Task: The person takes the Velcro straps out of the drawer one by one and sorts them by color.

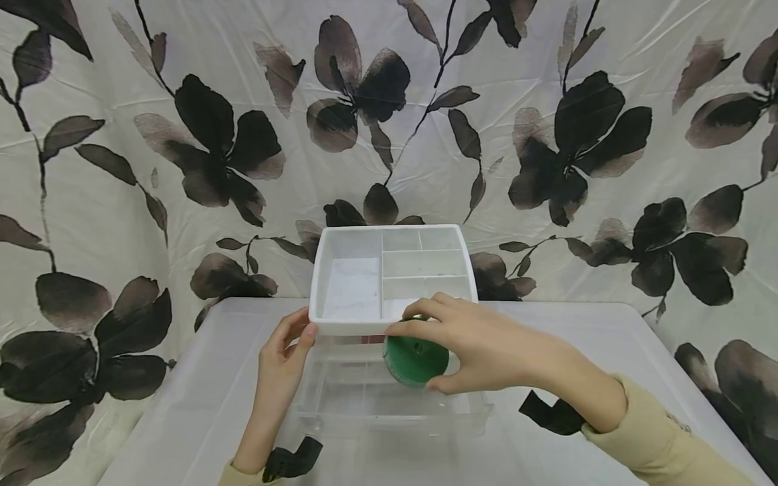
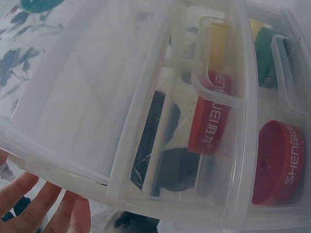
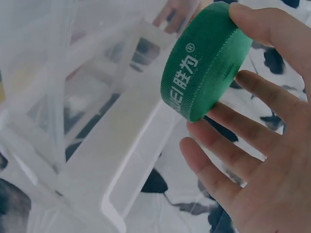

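My right hand (image 1: 480,344) holds a green roll of woven tape (image 1: 416,358) between thumb and fingers, in front of a white divided tray (image 1: 315,283). White lettering runs along the rim of the roll in the right wrist view. The tray tops a clear plastic drawer box (image 1: 328,422). At the tray's front left corner, my left hand (image 1: 282,364) rests its fingertips against the side. Through the clear plastic in the left wrist view show a red roll (image 2: 279,165), another red roll (image 2: 209,121), a yellow roll (image 2: 218,46) and a green roll (image 2: 266,58).
The box stands on a white table (image 1: 577,344) near its back edge. Behind hangs a pale cloth (image 1: 425,182) with dark flowers. Black straps circle both wrists. The tray has one large compartment at left and several smaller ones at right.
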The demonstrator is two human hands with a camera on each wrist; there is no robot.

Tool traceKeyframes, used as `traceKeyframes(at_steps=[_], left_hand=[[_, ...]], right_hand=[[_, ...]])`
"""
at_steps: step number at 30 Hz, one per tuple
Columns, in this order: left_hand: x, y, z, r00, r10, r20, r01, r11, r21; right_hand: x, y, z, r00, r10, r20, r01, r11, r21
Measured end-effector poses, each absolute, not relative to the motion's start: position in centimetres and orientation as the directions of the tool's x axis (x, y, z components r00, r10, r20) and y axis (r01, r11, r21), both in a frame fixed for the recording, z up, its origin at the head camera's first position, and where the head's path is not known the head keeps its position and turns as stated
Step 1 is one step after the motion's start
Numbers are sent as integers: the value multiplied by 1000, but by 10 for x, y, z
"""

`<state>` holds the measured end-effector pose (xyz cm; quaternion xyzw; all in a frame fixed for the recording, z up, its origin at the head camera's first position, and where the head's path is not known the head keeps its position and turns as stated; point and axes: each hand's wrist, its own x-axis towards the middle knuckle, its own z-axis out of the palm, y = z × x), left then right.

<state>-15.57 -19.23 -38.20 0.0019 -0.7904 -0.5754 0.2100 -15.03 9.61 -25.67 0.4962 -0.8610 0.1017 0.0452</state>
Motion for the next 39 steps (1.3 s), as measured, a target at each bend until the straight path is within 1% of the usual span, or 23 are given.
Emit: traceKeyframes(at_steps=[7,13,16,22,29,36,39], left_hand=[[-156,-194,-383,-904,-253,344,249,344,906],[-155,-194,-382,-903,-257,345,249,341,906],[-154,-194,-380,-905,-256,340,245,340,908],[-153,-193,-381,-907,-254,335,242,336,910],[-154,-192,-383,-905,-258,339,240,349,906],[-155,-191,-383,-907,-245,344,249,348,904],[-155,-190,-382,-909,-244,337,242,349,905]], right_hand=[[-149,120,-260,-549,-798,250,-835,533,-133],[-148,139,-266,-630,-726,276,-776,603,-183],[-149,149,-271,-660,-691,294,-750,631,-199],[-148,168,-282,-688,-637,348,-718,666,-200],[-144,186,-293,-740,-561,371,-663,704,-256],[-143,201,-310,-751,-509,421,-637,727,-257],[-144,205,-319,-764,-479,433,-617,738,-274]])
